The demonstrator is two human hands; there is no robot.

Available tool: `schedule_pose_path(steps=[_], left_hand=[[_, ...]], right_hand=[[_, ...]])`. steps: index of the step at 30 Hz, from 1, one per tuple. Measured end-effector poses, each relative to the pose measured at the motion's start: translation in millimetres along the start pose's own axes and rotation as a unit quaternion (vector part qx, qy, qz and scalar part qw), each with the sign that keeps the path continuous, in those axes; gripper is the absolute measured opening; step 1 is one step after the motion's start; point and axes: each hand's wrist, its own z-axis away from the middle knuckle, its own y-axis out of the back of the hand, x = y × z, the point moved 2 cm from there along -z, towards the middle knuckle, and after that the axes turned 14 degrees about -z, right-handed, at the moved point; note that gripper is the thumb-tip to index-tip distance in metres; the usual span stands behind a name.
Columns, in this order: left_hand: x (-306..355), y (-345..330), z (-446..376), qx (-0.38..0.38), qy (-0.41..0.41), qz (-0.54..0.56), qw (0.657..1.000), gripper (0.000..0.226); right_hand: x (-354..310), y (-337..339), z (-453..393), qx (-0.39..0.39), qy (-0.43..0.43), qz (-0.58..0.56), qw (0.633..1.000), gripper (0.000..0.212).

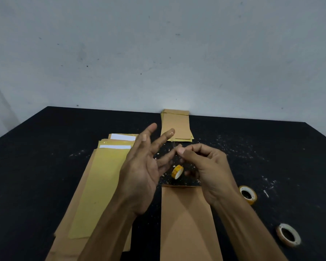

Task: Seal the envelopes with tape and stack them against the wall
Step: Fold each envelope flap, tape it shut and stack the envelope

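Both hands meet: left hand (139,172) splayed (right hand (205,166) pinching).

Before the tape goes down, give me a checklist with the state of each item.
1. Envelope lies flat below the hands: ok.
2. Its flap is folded shut: cannot tell.
3. Tape strip in the right hand pinch: cannot tell, too clear to see.
4. Left hand open, fingers spread: ok.
5. Small yellow tape roll within reach: ok.
6. Sealed stack against the wall: ok.
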Motion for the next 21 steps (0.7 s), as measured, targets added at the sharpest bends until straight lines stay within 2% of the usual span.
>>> schedule_pose_path(steps=[3,6,8,11,13,15,18,21], left_hand=[[-8.3,-3.7,6.0,0.008,-0.058,-0.158,0.986,0.043],[-17.4,2.1,5.6,0.028,-0.109,-0.325,0.939,0.041],[-24.4,11.2,5.5,0.037,-0.101,-0.400,0.910,0.043],[-33.1,19.4,9.1,0.052,-0.074,-0.522,0.848,0.053],[-31.5,23.3,11.3,0.083,-0.072,-0.492,0.864,0.052],[-21.0,22.5,11.4,0.109,-0.064,-0.397,0.909,0.043],[-6.2,12.4,10.3,0.092,0.013,-0.221,0.971,0.033],[0.8,4.0,8.0,0.068,0.098,-0.120,0.986,0.043]], right_hand=[[2.2,1.7,2.1,-0.021,-0.010,-0.026,0.999,0.009],[-3.9,5.1,5.1,-0.046,-0.021,-0.099,0.994,0.017],[-11.1,8.1,7.0,-0.066,-0.023,-0.119,0.990,0.015],[-19.7,12.2,8.7,-0.089,-0.020,-0.141,0.986,0.008],[-24.4,13.8,9.3,-0.091,-0.013,-0.132,0.987,0.009],[-27.0,15.5,9.7,-0.096,-0.011,-0.117,0.988,0.011],[-25.6,17.9,11.4,-0.110,-0.017,-0.093,0.989,0.012],[-22.9,19.5,12.6,-0.115,-0.020,-0.072,0.990,0.014]])
